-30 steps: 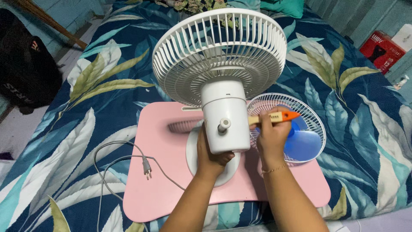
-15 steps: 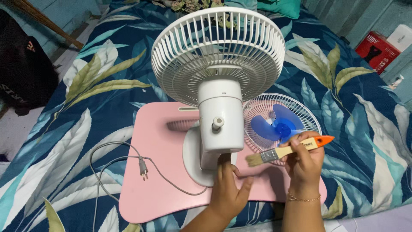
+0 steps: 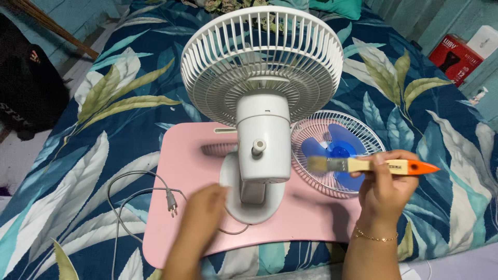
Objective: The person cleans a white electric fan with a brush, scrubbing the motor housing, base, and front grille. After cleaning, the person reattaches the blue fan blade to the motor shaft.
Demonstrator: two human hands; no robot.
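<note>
A white table fan [image 3: 263, 129] stands upright on a pink lap tray [image 3: 189, 171], its rear grille and motor housing facing me. My right hand [image 3: 386, 189] grips a paintbrush [image 3: 363, 166] with a wooden and orange handle, bristles pointing left, held to the right of the fan's motor. Beneath the brush lies the detached front grille [image 3: 314, 155] with the blue fan blade [image 3: 337, 148] resting in it. My left hand [image 3: 199, 220] is blurred, hovering over the tray just left of the fan's round base, holding nothing.
The fan's grey cord and plug [image 3: 171, 202] trail off the tray's left side onto a leaf-patterned blue bedspread [image 3: 93, 129]. A red box [image 3: 456, 57] stands at the far right. A black bag [image 3: 26, 98] sits on the floor at the left.
My left hand has let go of the fan's neck and drawn back left over the tray. My right hand has carried the brush away from the motor, out to the right over the grille.
</note>
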